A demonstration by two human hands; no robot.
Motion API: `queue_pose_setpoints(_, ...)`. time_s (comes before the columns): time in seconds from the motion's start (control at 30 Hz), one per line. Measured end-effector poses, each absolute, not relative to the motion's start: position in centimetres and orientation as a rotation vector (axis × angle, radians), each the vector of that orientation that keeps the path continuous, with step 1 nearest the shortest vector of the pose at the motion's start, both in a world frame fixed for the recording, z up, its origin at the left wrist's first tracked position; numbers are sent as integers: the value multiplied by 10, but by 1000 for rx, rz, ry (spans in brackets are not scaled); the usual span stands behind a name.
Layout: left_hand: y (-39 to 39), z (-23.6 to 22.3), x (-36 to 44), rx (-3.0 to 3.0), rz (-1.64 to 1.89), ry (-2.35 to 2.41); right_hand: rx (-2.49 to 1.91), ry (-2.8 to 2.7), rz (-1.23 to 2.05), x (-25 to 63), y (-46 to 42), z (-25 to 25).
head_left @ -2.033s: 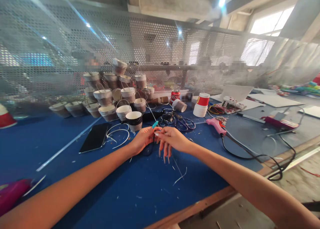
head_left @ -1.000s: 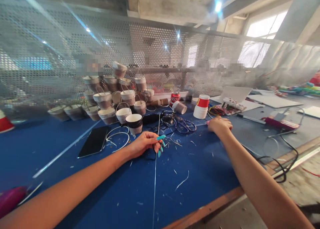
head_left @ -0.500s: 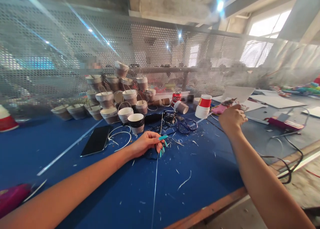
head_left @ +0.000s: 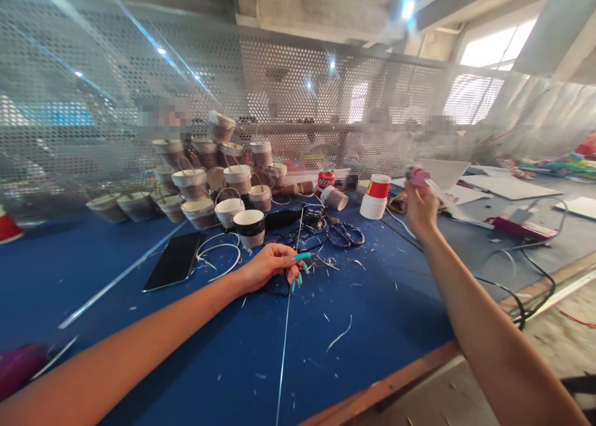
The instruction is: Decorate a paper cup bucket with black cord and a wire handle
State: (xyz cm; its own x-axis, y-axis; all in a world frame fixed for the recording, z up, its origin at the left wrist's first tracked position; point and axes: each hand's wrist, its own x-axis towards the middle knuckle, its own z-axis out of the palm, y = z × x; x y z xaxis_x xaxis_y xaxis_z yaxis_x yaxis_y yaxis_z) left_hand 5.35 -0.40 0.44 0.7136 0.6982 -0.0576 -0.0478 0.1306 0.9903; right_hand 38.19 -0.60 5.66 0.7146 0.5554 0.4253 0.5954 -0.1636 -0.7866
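Note:
My left hand [head_left: 277,266] pinches a thin white wire [head_left: 284,364], which runs from behind the fingers toward the front of the table. A dark cord [head_left: 279,294] hangs in a loop at the same fingers. Over the right part of the table, my right hand [head_left: 421,215] is raised and closed around a pink glue gun [head_left: 420,177]. From the gun a clear, blurred stick [head_left: 447,199] slants down to the right. Nearest the left hand stands a paper cup [head_left: 249,227] with a black-wrapped upper part.
Small covered buckets [head_left: 190,184] are piled at the back left. A phone [head_left: 172,261] lies left of a white wire coil [head_left: 221,252]. Blue-handled scissors [head_left: 344,235], stacked cups [head_left: 374,197] and a red can [head_left: 326,179] stand or lie behind. Scraps litter the blue tabletop [head_left: 372,339].
My right hand has left the left hand, reached right, taken hold of the pink glue gun and lifted it. The left hand has stayed in place with the wire.

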Motion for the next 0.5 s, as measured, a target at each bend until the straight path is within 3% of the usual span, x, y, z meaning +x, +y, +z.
queue_pose_setpoints(0.13, -5, 4, 54, 1344, 585, 630, -1340, -1183, 572, 337, -4, 47)
queue_pose_setpoints(0.27, -3, 1, 55, 1322, 608, 643, -1202, -1213, 1017, 303, -11, 37)
queue_pose_setpoints(0.5, -5, 3, 58, 1383, 571, 731, -1059, -1064, 1304, 294, -13, 22)
